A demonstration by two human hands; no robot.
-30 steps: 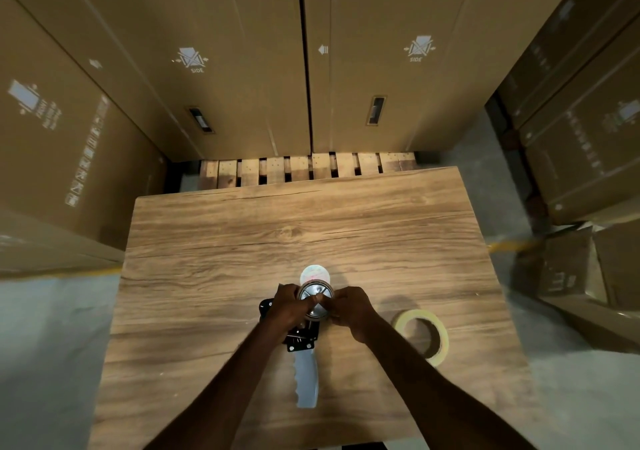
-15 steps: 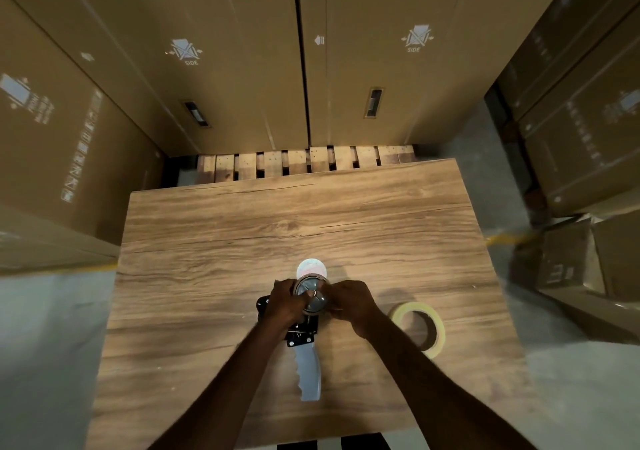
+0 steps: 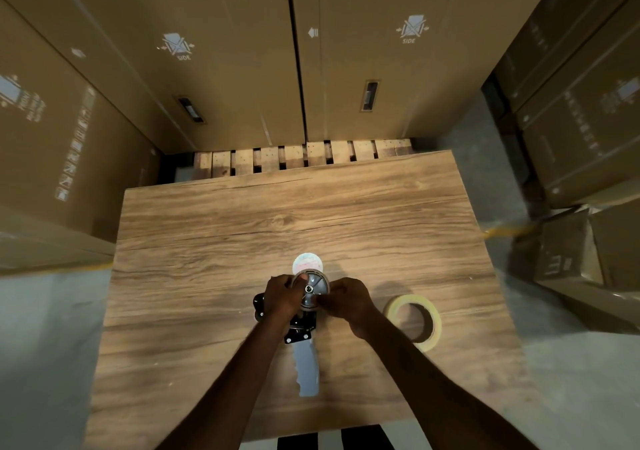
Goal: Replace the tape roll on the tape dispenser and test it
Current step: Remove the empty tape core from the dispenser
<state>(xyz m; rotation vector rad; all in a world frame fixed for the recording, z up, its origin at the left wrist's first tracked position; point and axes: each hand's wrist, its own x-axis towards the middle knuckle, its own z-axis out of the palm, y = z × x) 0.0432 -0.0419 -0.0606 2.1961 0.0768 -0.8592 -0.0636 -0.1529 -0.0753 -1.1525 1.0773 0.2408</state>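
Note:
A tape dispenser (image 3: pixel 306 366) with a grey handle and black frame lies flat on the wooden table (image 3: pixel 242 228). Its round spool hub (image 3: pixel 310 288) faces up, with a thin ring of the old roll around it. My left hand (image 3: pixel 282 299) grips the hub's left side and my right hand (image 3: pixel 346 299) pinches its right side. A full yellowish tape roll (image 3: pixel 414 321) lies flat on the table to the right of my right hand. A small white round disc (image 3: pixel 307 263) sits just beyond the hub.
Tall cardboard boxes (image 3: pixel 225 51) stand on a wooden pallet (image 3: pixel 304 157) behind the table. More boxes (image 3: pixel 585 120) are stacked to the right, and a large box (image 3: pixel 52 144) to the left. Grey floor shows on both sides.
The view has shifted slightly. Both hands stay on the spool hub with only small finger movements; the dispenser and spare roll have not moved on the table.

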